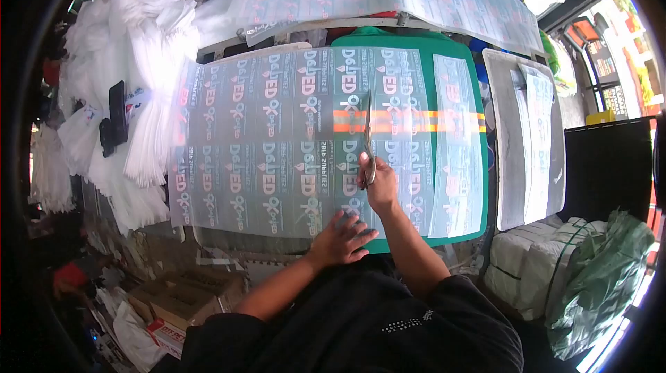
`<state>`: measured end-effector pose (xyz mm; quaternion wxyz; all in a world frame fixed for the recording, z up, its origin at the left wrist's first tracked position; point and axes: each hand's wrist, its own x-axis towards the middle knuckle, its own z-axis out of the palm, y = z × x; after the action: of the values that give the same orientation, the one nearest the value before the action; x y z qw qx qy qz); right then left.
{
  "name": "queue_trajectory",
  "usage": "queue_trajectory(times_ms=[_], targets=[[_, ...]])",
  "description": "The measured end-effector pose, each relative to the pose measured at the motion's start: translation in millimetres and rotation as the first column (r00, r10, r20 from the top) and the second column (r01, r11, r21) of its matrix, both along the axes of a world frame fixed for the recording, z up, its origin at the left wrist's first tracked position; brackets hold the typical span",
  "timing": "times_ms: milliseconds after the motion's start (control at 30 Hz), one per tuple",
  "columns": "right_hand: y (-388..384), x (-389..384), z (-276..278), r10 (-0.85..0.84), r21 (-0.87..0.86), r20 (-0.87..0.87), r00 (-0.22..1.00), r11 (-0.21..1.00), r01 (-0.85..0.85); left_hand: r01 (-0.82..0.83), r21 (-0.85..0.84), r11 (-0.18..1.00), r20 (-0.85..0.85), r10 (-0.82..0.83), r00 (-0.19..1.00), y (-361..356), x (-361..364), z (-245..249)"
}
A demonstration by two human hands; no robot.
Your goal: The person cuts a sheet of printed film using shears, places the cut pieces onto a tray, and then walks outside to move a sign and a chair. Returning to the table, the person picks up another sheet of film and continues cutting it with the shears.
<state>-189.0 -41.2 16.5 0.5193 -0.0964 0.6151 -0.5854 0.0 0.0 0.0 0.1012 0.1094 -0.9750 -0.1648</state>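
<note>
Scissors point(370, 139) in R hand point(378, 180), L hand point(343, 239) on sheet point(277, 186).

Upper left of frame: piled white fabric point(163, 40), black phone-like object point(118, 113) lying on it. Lower left: open cardboard box point(184, 300), red-and-white box point(165, 335) just beside. Lower right: strapped white bale point(531, 265), green plastic sack point(600, 286) against it.

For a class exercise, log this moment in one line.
right hand: holds scissors | left hand: fingers spread, at near edge of sheet
</note>
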Motion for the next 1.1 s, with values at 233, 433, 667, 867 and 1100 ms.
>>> queue_trajectory(times_ms=[233, 433, 667, 867, 1100], targets=[[-6.6, 8.5, -2.2, -0.052, -0.032, 0.059, 0.997, 0.998, 0.053, -0.012, -0.002, 1.000, -0.004, 0.012, 1.000, -2.2, 2.7, -1.2], [-9.6, -12.2, 10.6, 0.038, 0.023, -0.063, 0.997, 0.999, -0.037, -0.020, -0.008, 1.000, -0.014, 0.020, 1.000, -2.7, -0.3, 1.5], [-13.8, -24.8, 9.4, 0.086, 0.081, -0.133, 0.987, 0.994, -0.076, -0.011, 0.007, 1.000, 0.000, 0.011, 1.000, -0.8, -0.8, 1.4], [-20.3, -42.9, 3.1, 0.133, 0.095, -0.163, 0.978, 0.988, -0.119, -0.011, -0.006, 1.000, -0.005, 0.011, 1.000, -1.8, -1.5, 2.7], [-31.7, -46.7, 22.1, 0.145, 0.096, -0.224, 0.964, 0.987, -0.126, -0.007, -0.012, 1.000, 0.007, 0.007, 1.000, -0.8, -1.1, -0.4]])
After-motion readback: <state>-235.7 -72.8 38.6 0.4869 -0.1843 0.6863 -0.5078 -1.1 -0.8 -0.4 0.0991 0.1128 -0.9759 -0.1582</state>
